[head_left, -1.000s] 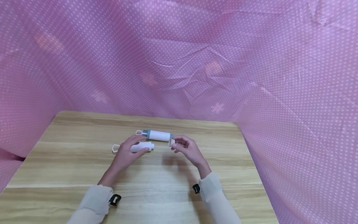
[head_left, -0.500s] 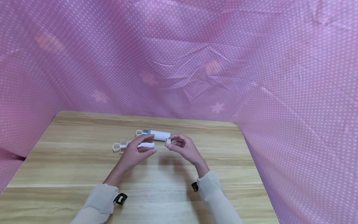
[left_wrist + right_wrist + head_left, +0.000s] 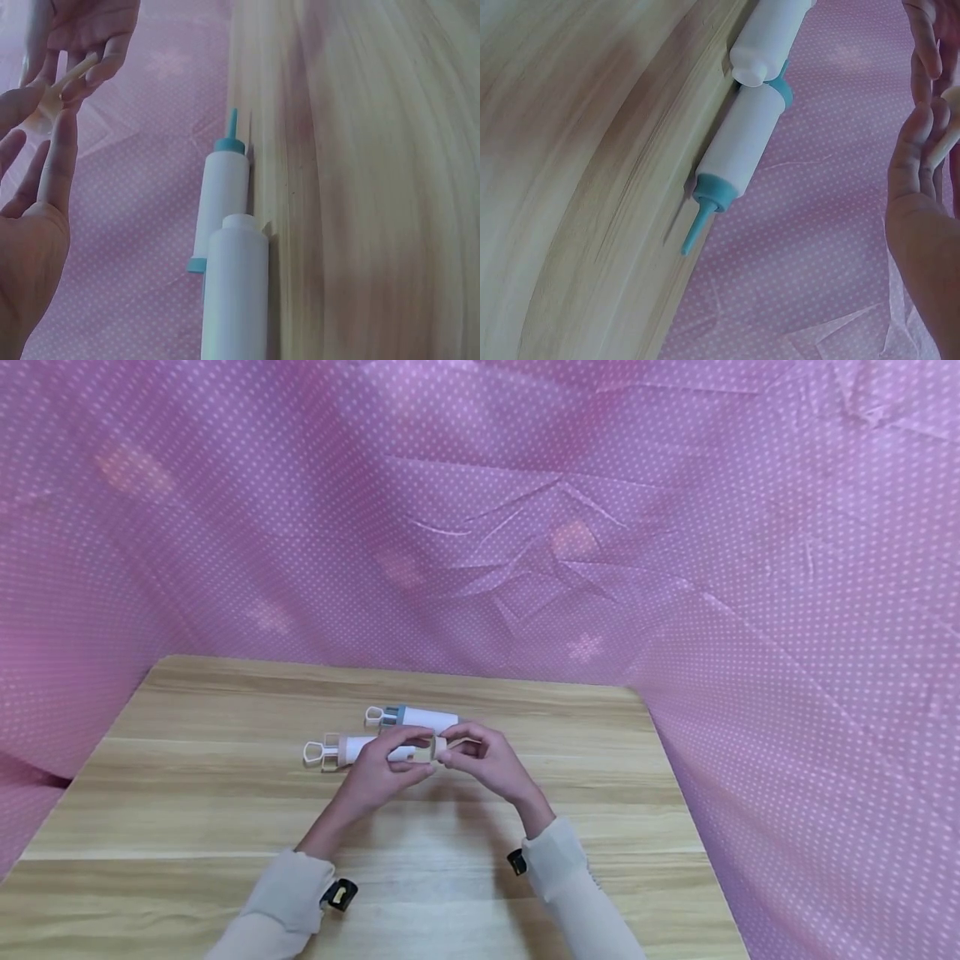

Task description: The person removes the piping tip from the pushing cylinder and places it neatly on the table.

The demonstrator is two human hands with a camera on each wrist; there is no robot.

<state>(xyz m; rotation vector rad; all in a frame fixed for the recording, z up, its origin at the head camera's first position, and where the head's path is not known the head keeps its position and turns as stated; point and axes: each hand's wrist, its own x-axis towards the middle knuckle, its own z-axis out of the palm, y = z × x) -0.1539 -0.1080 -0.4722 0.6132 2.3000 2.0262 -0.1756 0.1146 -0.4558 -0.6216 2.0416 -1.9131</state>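
Beside the open end of a white syringe-like tube point(image 3: 358, 749), my two hands meet over a small beige nozzle cap point(image 3: 440, 747). My right hand point(image 3: 491, 762) pinches the cap, and its narrow spout point(image 3: 79, 71) lies among those fingers in the left wrist view. From the other side, the thumb and fingertips of my left hand point(image 3: 375, 777) pinch the wide, paler rim of the cap. The fingers partly hide the cap. The tube lies on its side, with a pinkish collar and a white loop handle at its left end, and neither hand grips it.
A second white tube point(image 3: 429, 719) with blue-green ends lies just behind, its spout point(image 3: 697, 229) pointing right. Both lie on a wood-grain table point(image 3: 225, 827). Pink dotted cloth point(image 3: 480, 527) hangs behind and at the sides.
My left hand has left the nearer tube and moved right to the nozzle cap. My right hand has brought the cap slightly left. The tubes have stayed in place.
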